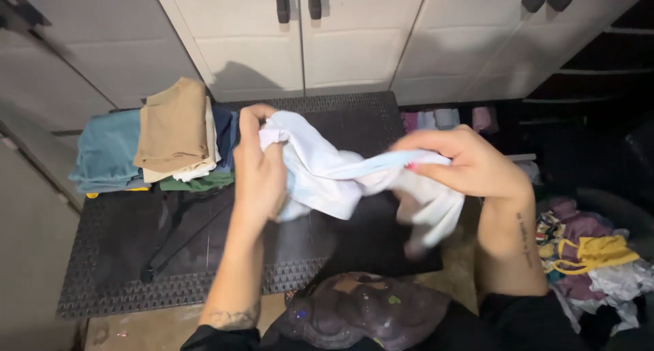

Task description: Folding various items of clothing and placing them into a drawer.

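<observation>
Cloth [327, 170] stretches left-right, left hand [259, 167] and right hand [470, 163] gripping its ends

The garment [340, 177] gripped in both hands is white with a pale blue tinge. It hangs over a black woven-textured mat [136, 283]. On the mat's far left corner, the folded stack [163, 143] shows teal, tan, cream, navy and green layers. Beyond the mat, the cabinet doors [300, 44] are off-white with black handles. Right of the mat, the laundry heap [593, 255] mixes purple, yellow and white.
</observation>
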